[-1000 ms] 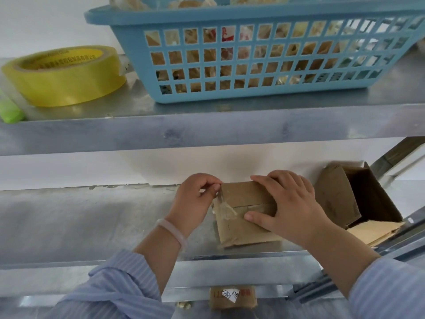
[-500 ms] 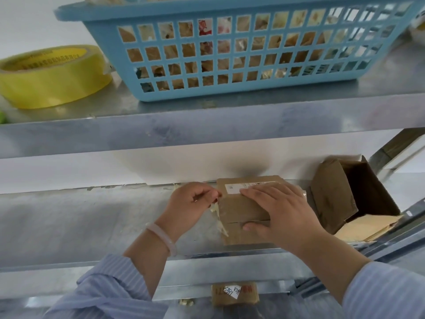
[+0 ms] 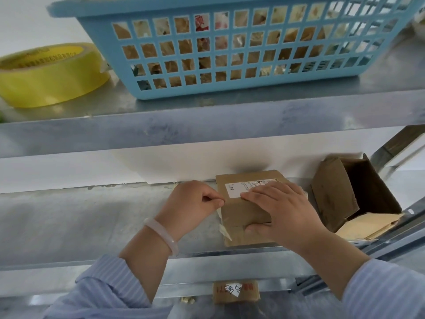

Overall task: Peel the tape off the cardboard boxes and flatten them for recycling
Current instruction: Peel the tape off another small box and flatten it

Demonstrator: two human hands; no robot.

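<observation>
The cardboard box (image 3: 241,212) sits on the lower shelf (image 3: 92,222), toward 5 o'clock. The left grip (image 3: 195,203) pinches the tape strip (image 3: 224,230) at its 9 o'clock edge. The right grip (image 3: 282,210) clamps the box's top and front. The box looks light and crushable, and the thin tape seems tear-prone, so it is best held near the peel line.

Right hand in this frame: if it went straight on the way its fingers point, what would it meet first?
Probably the left hand. The right hand holds the small cardboard box, fingers pointing left across its top toward the left hand, which pinches tape at the box's left edge. Depth is uncertain.
</observation>
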